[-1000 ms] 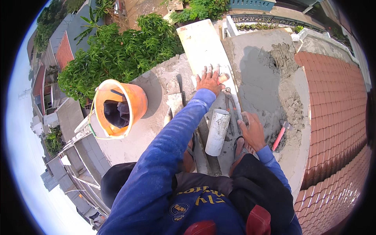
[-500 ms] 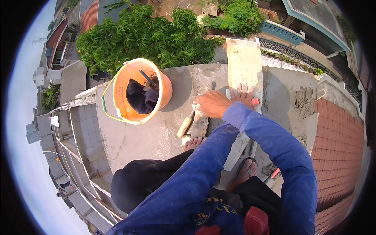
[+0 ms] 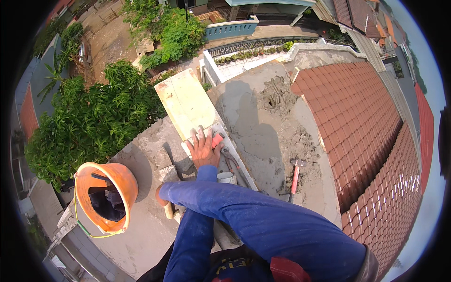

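Sleeves [image 3: 282, 221] in blue cross just in front of a person seen from above, the right arm passing over the left. The right hand [image 3: 160, 195] reaches across to the left; most of it is hidden behind its own sleeve, so whether it grasps anything cannot be told. Just below it, a wooden handle [image 3: 168, 210] shows on a grey concrete slab [image 3: 145, 237].

An orange bucket [image 3: 128, 188] with dark cloth [image 3: 107, 204] inside stands near the slab's left edge. The rim of a white pipe [image 3: 227, 177] peeks out above the right sleeve, with metal pincers [image 3: 232, 162] just beyond it.

Left hand [image 3: 203, 151] is flat, fingers spread and clenching nothing, resting on a pale board [image 3: 186, 101]. The board lies toward the slab's far edge, its far end reaching past that edge. Just beside the thumb is a small red object [image 3: 217, 139] of unclear kind.

Toward the slab's right edge, a red-handled hammer [image 3: 295, 181] lies among rough lumps of cement. Smoother wet cement [image 3: 249, 117] spreads to the right of the board, darkened by a shadow.

Beyond the right edge slopes a red tiled roof [image 3: 357, 117]; beyond the far-left edge grows a leafy green tree [image 3: 89, 124]. Farther off runs a blue-green railing [image 3: 231, 30].
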A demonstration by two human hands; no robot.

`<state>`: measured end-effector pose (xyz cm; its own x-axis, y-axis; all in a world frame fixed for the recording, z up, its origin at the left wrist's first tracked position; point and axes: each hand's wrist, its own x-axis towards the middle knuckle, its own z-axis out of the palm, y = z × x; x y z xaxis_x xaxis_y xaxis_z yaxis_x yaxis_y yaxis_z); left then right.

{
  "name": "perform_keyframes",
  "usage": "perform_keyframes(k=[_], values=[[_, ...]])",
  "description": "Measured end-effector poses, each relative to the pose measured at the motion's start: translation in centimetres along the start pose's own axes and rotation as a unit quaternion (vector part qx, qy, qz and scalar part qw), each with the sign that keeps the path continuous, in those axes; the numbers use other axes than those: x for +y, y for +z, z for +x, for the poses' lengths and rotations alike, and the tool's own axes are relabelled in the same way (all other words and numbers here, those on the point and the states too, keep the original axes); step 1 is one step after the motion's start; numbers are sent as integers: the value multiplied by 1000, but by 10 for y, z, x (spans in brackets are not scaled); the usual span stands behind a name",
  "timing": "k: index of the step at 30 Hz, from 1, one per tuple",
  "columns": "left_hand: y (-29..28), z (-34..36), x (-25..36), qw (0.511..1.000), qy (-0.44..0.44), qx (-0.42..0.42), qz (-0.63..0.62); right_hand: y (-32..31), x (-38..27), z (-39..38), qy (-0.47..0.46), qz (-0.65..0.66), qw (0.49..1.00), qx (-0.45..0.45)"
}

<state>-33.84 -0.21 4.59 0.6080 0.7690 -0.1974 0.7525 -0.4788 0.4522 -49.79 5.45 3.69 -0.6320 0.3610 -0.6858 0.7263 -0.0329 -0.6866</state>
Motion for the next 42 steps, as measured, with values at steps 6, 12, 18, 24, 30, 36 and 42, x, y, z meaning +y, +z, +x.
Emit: perform_keyframes(k=[6, 12, 18, 24, 30, 36, 42], values=[[4, -4, 3, 999, 24, 21, -3, -23, -27, -46, -51, 193, 979, 32], [0, 0, -2, 1000, 19, 2, 19, -52, -34, -156, -84, 567, 814, 88], [5, 1, -3, 994, 92, 3, 61, -54, 33, -303, -55, 362, 891, 270], [-1, 14, 2, 978, -2, -152, 139, 6, 92, -495, 142, 317, 824, 447], [17, 6, -12, 997, 45, 24, 59, 78, 216, -548, 485, 60, 741, 461], [17, 8, -16, 997, 50, 13, 65, 43, 283, -535, 520, -243, 724, 383], [12, 6, -12, 997, 43, 2, 58, -17, 284, -484, 522, -344, 739, 251]])
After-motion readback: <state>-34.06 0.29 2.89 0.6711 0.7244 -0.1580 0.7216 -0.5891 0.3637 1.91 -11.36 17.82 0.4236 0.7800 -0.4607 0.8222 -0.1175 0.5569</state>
